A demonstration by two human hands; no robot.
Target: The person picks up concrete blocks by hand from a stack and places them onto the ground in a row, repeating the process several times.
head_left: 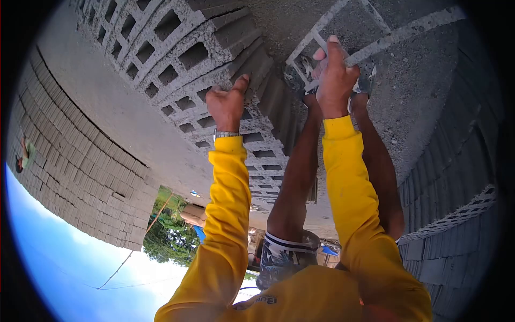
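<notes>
My left hand (pixel 226 109), with a watch at the wrist, is closed on a grey hollow concrete block (pixel 238 59) in a stacked row. Its fingers curl at the block's holed face, the thumb toward the smooth side; the fingertips are partly hidden. Around a bar of a whitish, dust-covered metal frame (pixel 402 47) wraps my right hand (pixel 336 80), held above my feet. The frame's long bar runs off to the upper right, and shorter crosspieces lie to the left of the hand.
A long stack of blocks (pixel 80 155) stands on the left, with a person (pixel 26 153) beside it. More stacked blocks (pixel 448 182) line the right side. Gravelly ground (pixel 399 115) lies about my legs. Trees (pixel 174 236) show at lower left.
</notes>
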